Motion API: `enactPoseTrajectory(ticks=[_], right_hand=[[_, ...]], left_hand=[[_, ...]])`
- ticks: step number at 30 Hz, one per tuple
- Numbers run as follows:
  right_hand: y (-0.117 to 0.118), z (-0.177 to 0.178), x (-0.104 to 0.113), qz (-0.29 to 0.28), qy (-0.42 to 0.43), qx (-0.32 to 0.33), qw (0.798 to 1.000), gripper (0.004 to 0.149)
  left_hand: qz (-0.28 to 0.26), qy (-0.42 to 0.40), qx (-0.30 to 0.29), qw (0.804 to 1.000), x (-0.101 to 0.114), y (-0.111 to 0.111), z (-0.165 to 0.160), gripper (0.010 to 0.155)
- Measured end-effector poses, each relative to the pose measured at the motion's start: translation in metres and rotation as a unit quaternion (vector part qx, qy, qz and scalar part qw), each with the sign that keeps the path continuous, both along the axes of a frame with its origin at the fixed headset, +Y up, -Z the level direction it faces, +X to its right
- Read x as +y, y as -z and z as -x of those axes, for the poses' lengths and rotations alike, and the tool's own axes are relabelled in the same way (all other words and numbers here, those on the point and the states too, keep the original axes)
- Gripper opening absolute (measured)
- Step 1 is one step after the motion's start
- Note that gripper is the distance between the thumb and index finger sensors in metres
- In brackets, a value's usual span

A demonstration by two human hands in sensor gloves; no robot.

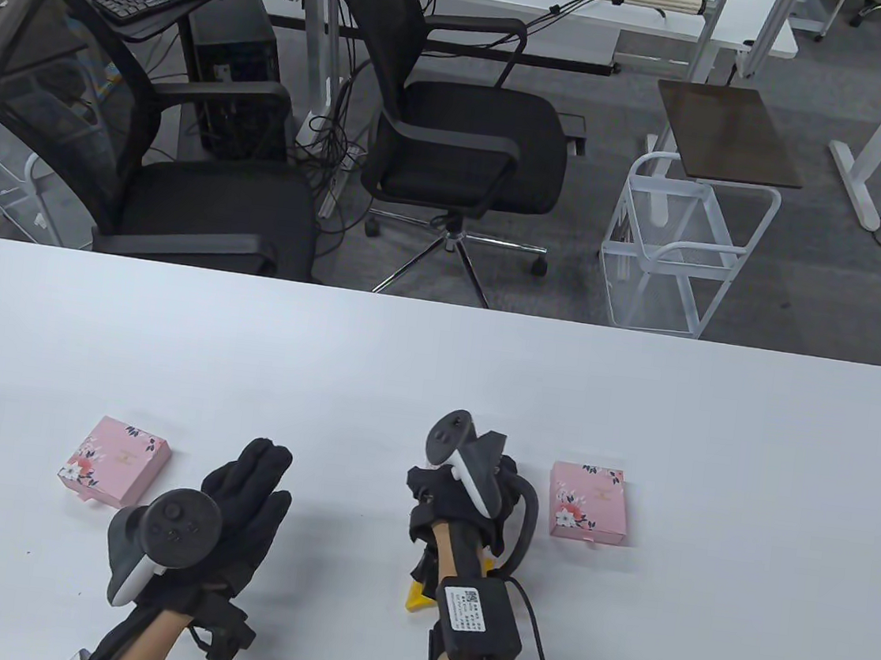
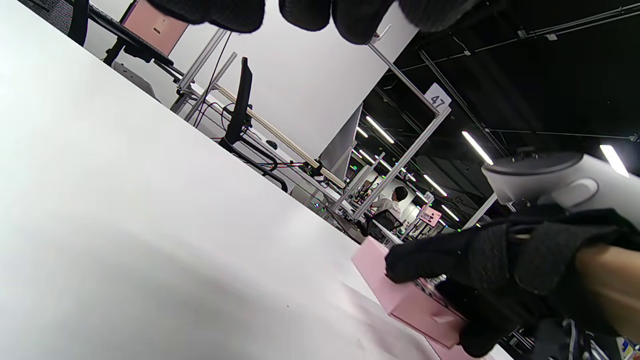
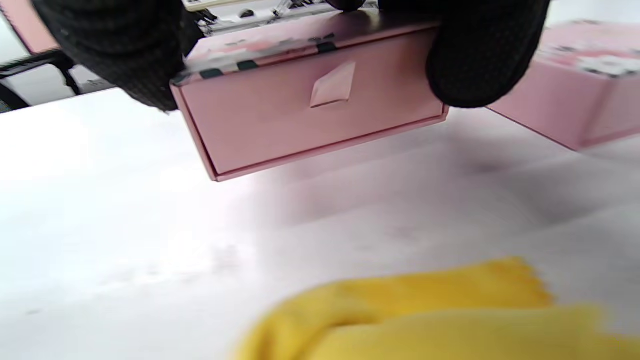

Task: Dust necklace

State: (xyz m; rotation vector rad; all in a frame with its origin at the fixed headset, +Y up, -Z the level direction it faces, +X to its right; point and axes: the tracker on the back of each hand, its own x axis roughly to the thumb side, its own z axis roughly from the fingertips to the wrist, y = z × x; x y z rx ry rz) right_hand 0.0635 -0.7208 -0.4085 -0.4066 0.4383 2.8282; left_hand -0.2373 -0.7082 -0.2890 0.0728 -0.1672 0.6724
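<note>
My right hand [image 1: 461, 495] grips a pink floral drawer box [image 3: 310, 110] by its sides and holds it a little above the table, drawer shut with its pull tab facing the right wrist camera. The left wrist view shows the same box [image 2: 415, 300] in the right hand's fingers. In the table view the hand hides it. My left hand [image 1: 251, 495] is open and empty, fingers stretched out flat over the table, left of the right hand. A yellow cloth [image 1: 422, 592] lies under my right forearm and also shows in the right wrist view [image 3: 440, 315]. No necklace is in view.
A second pink box [image 1: 116, 461] lies left of my left hand. A third pink box [image 1: 589, 502] lies just right of my right hand, also in the right wrist view [image 3: 575, 95]. The white table [image 1: 437, 361] stretches beyond. Office chairs stand past its far edge.
</note>
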Motion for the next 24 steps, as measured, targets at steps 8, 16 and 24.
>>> enactPoseTrajectory(ticks=[8, 16, 24], right_hand=[[0.002, -0.021, -0.019, 0.032, 0.012, -0.011, 0.999, 0.105], [0.000, -0.018, -0.022, 0.049, 0.041, -0.015, 0.998, 0.101], [-0.008, -0.015, -0.008, 0.030, 0.037, -0.008, 0.999, 0.098]], left_hand=[[-0.002, -0.002, 0.003, 1.000, 0.000, 0.000, 0.001, 0.059], [-0.002, 0.002, 0.001, 1.000, 0.000, 0.000, 0.001, 0.058], [0.004, -0.014, 0.008, 1.000, -0.002, 0.003, 0.007, 0.059]])
